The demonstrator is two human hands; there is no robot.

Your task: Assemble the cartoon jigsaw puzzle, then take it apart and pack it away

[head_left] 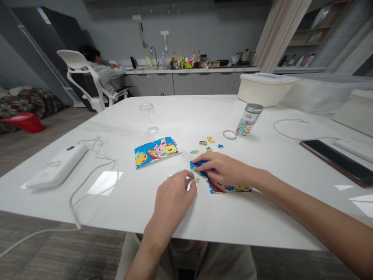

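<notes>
A partly joined cartoon puzzle (215,187) lies on the white table in front of me. My right hand (223,167) rests over its upper part, fingers stretched toward its top left corner. At its left edge is my left hand (176,194), thumb and index finger curved toward a pale piece (196,177), with a gap between the tips. Several loose pieces (203,143) are scattered just beyond the puzzle. Left of them lies a picture card (157,151) with a similar cartoon. A printed can (249,119) stands at the back right beside a round lid (230,134).
An empty clear jar (148,118) stands behind the card. A white power strip (58,166) with cables is on the left. At right are a phone (339,160), a cable and storage boxes (265,89). A person (106,74) sits beyond the table.
</notes>
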